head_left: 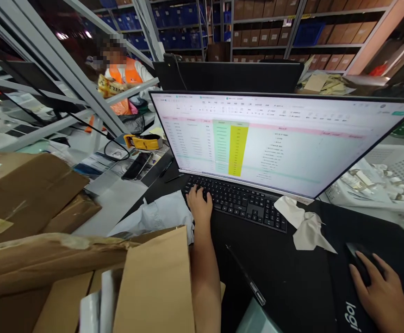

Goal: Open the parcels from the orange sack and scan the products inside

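Note:
My left hand [200,204] rests on the left end of a black keyboard [238,200], its fingers apart on the keys. A grey plastic mailer [156,212] lies right beside that wrist. My right hand [384,291] is draped over a black computer mouse [355,260], which sits on a dark mouse pad [371,226]. Behind the keyboard stands a monitor [195,150] with a spreadsheet on its screen; one column is yellow. Crumpled white paper [309,231] lies at the keyboard's right end. A black pen [246,275] is on the desk between my arms.
An open cardboard box [156,282] takes up the lower left, with another brown box [31,189] behind it. A white basket [392,166] of paper labels stands at right. A phone [137,165] and yellow tape dispenser [142,141] lie left. Beyond, a person in an orange vest holds a package.

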The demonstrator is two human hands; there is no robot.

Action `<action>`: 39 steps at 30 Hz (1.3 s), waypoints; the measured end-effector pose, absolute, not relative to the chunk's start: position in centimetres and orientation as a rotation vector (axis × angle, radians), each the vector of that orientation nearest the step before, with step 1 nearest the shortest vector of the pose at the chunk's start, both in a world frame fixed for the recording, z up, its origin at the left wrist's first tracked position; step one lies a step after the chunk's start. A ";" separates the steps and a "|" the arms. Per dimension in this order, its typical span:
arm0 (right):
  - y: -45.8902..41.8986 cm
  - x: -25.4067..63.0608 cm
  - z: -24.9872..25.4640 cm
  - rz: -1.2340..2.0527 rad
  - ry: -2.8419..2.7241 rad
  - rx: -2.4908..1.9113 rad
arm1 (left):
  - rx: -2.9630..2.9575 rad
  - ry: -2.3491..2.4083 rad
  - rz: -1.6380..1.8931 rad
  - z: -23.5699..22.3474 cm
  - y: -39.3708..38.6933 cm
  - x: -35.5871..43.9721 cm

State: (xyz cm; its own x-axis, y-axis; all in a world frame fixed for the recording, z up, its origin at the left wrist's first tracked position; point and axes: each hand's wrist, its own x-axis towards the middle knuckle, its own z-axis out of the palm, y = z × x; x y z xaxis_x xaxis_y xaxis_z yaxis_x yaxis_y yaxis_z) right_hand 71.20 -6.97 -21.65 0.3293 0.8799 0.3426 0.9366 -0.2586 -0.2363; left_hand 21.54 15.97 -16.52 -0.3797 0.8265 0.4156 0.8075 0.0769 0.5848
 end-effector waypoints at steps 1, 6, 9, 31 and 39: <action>-7.0 71.2 -21.5 -0.209 -1.602 -2.187 | 1.718 2.312 1.214 -16.5 16.0 21.3; -7.1 70.7 -20.9 -0.171 -1.565 -2.141 | 1.698 2.279 1.152 -16.0 15.7 19.7; -7.1 70.4 -20.5 -0.109 -1.558 -2.078 | 1.745 2.205 1.109 -15.9 15.6 18.8; -7.4 70.1 -20.1 -0.036 -1.453 -2.124 | 1.833 2.177 1.270 -17.6 16.5 17.8; -7.4 69.8 -19.3 -0.035 -1.478 -2.137 | 1.747 2.168 1.472 -17.9 16.4 17.5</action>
State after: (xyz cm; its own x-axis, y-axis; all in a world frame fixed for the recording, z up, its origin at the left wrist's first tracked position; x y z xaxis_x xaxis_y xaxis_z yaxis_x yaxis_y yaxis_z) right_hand 69.77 -7.42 -19.26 0.3992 0.8614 0.3142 0.8751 -0.2556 -0.4109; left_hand 17.55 16.45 -17.93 -0.3845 0.7600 0.5240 0.7675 -0.0522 0.6389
